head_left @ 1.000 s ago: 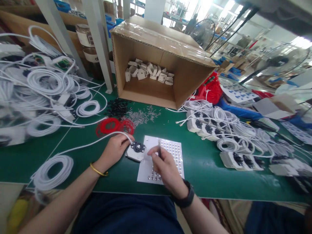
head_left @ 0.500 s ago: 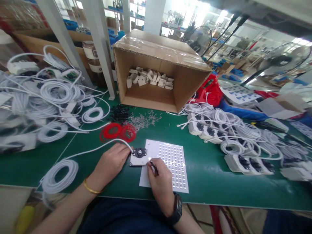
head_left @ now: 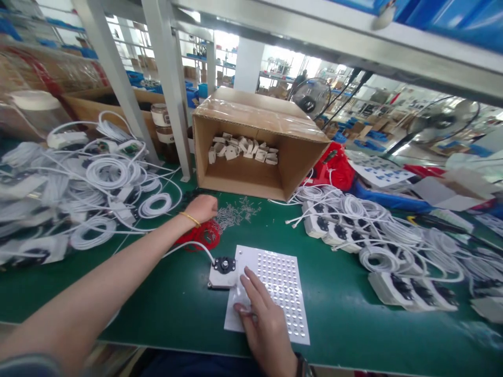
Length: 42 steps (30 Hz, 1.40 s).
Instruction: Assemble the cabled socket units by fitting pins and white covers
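Observation:
My left hand (head_left: 202, 208) is reached out over the far pile of small black parts (head_left: 190, 195), beside the loose screws. Its fingers curl closed, and their tips are hidden from me. My right hand (head_left: 267, 322) lies over a white sheet (head_left: 232, 318) bearing rows of clear round dots, its fingers stretched out and the thumb apart. Near the thumb is a small shiny spot that I cannot make out. Left of that hand, a small white housing (head_left: 221, 279) with a black clamp and a white cable (head_left: 196, 244) rests against the sheet's left edge.
Behind the screws (head_left: 231, 214), a cardboard box (head_left: 243, 180) on its side holds white pieces. Red rings (head_left: 210, 235) lie below my left wrist. Coiled white cables (head_left: 112, 175) are heaped left; white socket blocks (head_left: 387, 290) with cables stand right. A metal post (head_left: 173, 89) rises behind.
My left hand has left the housing and moved forward to the pile. My right hand has opened, and the dark slim thing it held no longer shows. The view has tilted up.

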Motion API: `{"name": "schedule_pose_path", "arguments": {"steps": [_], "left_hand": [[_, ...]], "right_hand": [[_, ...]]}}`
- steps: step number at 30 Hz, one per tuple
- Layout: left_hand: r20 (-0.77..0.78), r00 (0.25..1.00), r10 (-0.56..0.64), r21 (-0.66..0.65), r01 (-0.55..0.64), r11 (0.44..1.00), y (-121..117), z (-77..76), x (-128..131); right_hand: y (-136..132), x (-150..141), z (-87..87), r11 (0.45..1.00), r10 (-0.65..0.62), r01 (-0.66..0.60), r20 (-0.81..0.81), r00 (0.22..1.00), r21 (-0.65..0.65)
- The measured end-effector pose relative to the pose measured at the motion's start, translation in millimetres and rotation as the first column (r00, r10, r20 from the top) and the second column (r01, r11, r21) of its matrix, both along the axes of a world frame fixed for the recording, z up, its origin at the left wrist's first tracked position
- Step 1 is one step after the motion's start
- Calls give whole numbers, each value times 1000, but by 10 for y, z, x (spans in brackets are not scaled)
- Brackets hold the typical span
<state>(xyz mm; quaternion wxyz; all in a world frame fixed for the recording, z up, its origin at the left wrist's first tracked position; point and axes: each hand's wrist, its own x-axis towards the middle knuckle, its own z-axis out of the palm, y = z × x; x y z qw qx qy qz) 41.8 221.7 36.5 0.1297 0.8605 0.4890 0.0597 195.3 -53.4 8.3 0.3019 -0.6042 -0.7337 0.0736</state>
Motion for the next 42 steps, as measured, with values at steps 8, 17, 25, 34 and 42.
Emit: {"name": "schedule_pose_path", "arguments": {"steps": [8, 17, 25, 34, 42], "left_hand": [[31, 999, -36, 56, 35, 998, -48, -49, 57], [243, 970, 6, 122, -36, 992, -214, 7, -164], [411, 907, 93, 80, -137, 987, -646, 294, -264], [582, 808, -93, 261, -78, 962, -2019, -113, -595], [554, 815, -171, 259, 26, 965, -1996, -303, -504]], "right_hand": [[396, -99, 197, 965, 75, -57, 60, 995, -254], [374, -88, 140, 971, 71, -69, 0, 998, -229], [381, -95, 159, 971, 57, -57, -6, 998, -233], [382, -81, 139, 972, 64, -71, -38, 997, -223], [366, -101, 129, 971, 54, -61, -36, 998, -231]]}}
